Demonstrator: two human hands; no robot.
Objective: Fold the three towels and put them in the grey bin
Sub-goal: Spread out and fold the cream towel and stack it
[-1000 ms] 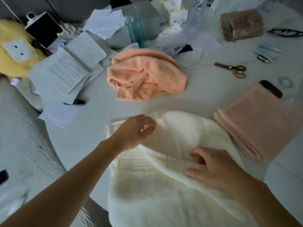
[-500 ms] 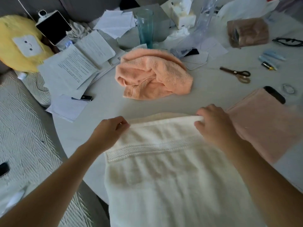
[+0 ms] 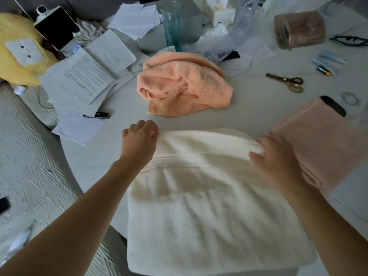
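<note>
A cream towel (image 3: pixel 209 206) lies doubled over on the white table (image 3: pixel 249 108), its near end hanging over the table's front edge. My left hand (image 3: pixel 139 142) grips its far left corner. My right hand (image 3: pixel 274 156) pinches the far right corner between thumb and fingers. A crumpled orange towel (image 3: pixel 185 84) sits behind it in the middle of the table. A folded pink towel (image 3: pixel 326 140) lies at the right, touching my right hand. No grey bin is in view.
Loose papers (image 3: pixel 87 76) and a black pen (image 3: pixel 97 115) lie at the left. Further back stand a green glass (image 3: pixel 172 24) and a tissue box (image 3: pixel 217 8). Scissors (image 3: pixel 288 82), a battery (image 3: pixel 324 71), glasses (image 3: pixel 350 40) and a black bar (image 3: pixel 333 105) are at the right.
Both hands carried the cream towel's edge away from me to the far end, folding it over. They now hold the far corners a little further forward and wider apart.
</note>
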